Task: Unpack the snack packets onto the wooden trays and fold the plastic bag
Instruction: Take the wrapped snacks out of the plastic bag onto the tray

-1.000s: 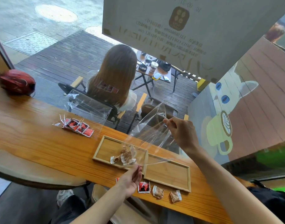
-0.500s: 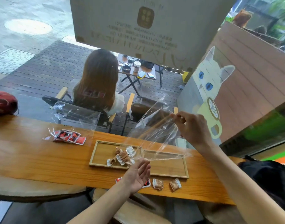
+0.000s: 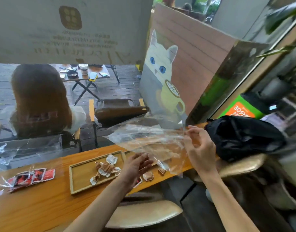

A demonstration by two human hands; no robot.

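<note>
A clear empty plastic bag [image 3: 149, 139] hangs spread in the air over the wooden counter. My right hand [image 3: 199, 148] pinches its upper right edge between thumb and fingertips. Below the bag, my left hand [image 3: 137, 164] hovers with relaxed fingers and holds nothing. The left wooden tray [image 3: 80, 178] carries a small heap of brown snack packets [image 3: 107, 168]. My left hand and the bag mostly hide the second tray [image 3: 127, 152]. Two loose brown packets [image 3: 148, 175] lie near the counter's front edge.
Red snack packets [image 3: 31, 176] lie inside another clear bag at the counter's left. A black bag [image 3: 241, 136] sits on a stool at the right. A padded stool [image 3: 143, 213] stands below the counter. Behind the window a person sits at an outdoor table.
My view has swung to the right. My right hand has carried the bag higher and to the right, away from the trays. My left hand stays low under the bag.
</note>
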